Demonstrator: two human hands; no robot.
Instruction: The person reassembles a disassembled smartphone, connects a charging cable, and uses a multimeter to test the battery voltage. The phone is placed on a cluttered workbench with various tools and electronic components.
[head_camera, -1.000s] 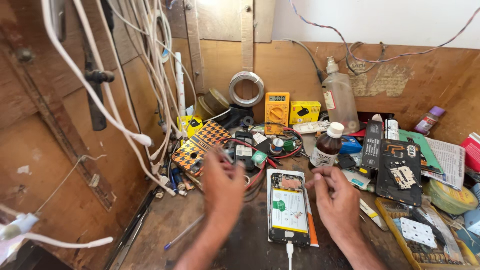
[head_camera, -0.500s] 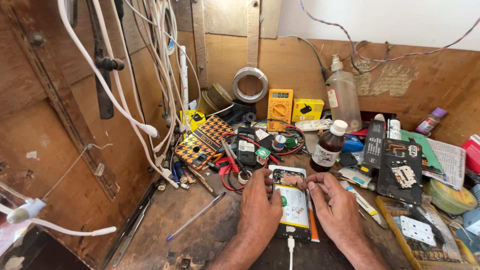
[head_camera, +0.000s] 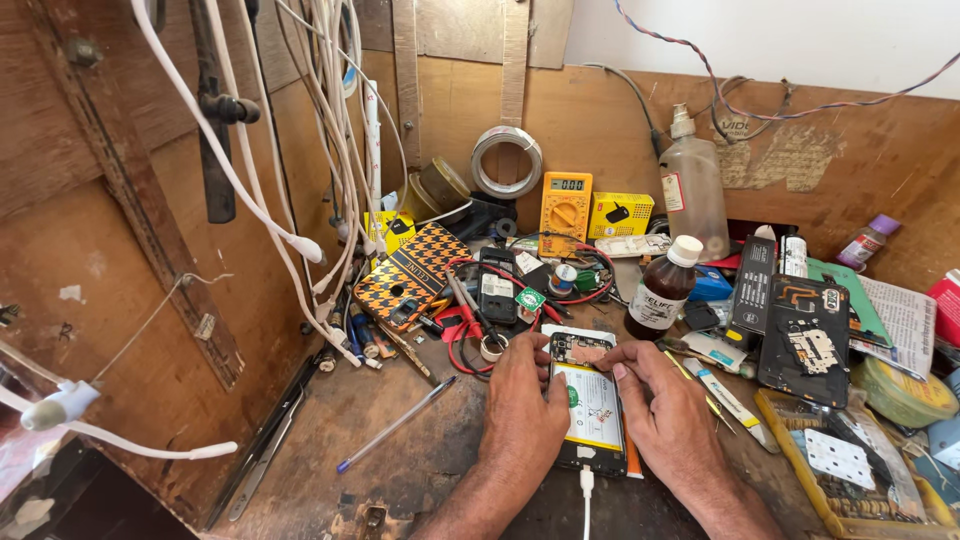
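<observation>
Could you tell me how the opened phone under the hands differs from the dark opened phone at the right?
The opened phone with the white battery lies between left hand and right hand, a white cable plugged in. The dark opened phone lies untouched, with no cable seen. Both lie back off, insides showing.

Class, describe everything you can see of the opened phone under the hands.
The opened phone lies flat on the wooden workbench, back cover off, showing a white battery with green marks and a circuit board at its far end. A white cable is plugged into its near end. The left hand and right hand rest on its sides, fingertips at the board.
</observation>
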